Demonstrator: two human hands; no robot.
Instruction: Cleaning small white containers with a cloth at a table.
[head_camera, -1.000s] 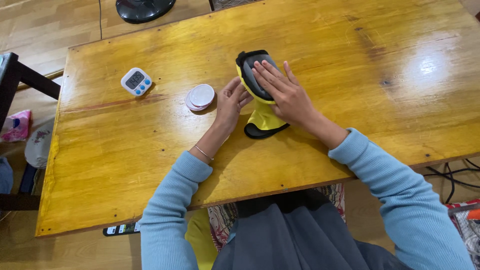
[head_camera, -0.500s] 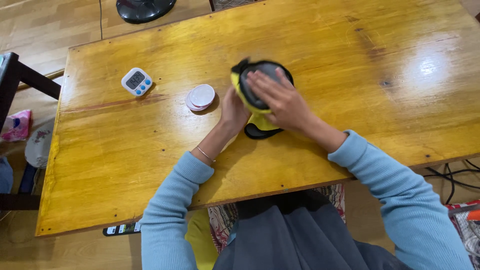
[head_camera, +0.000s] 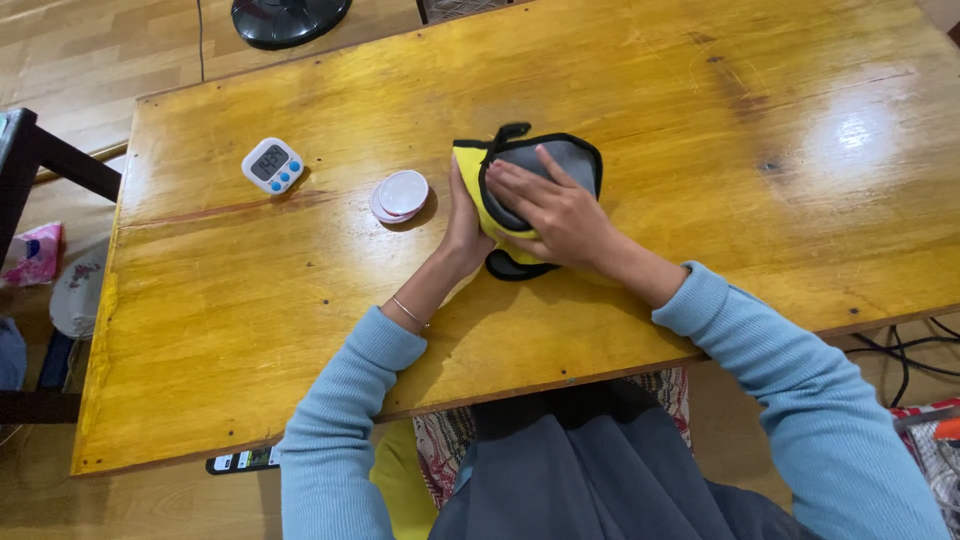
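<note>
A folded cloth (head_camera: 572, 160), yellow on one side and grey on the other with black edging, lies on the wooden table (head_camera: 300, 300). My right hand (head_camera: 552, 208) presses flat on top of the grey face, fingers spread toward the left. At the cloth's left edge, my left hand (head_camera: 463, 228) grips the yellow part, fingers tucked under it. A small black loop sticks up at the cloth's top edge.
A white digital timer (head_camera: 272, 164) with blue buttons sits at the left. Two round white discs (head_camera: 401, 194) lie stacked just left of my left hand. A black fan base (head_camera: 288, 18) stands on the floor beyond the table. Cables trail on the floor at the right.
The cloth has been turned and spread wider, its grey face now lying broader to the right. My right hand moved down onto it; my left hand shifted from beside it to gripping its left edge.
</note>
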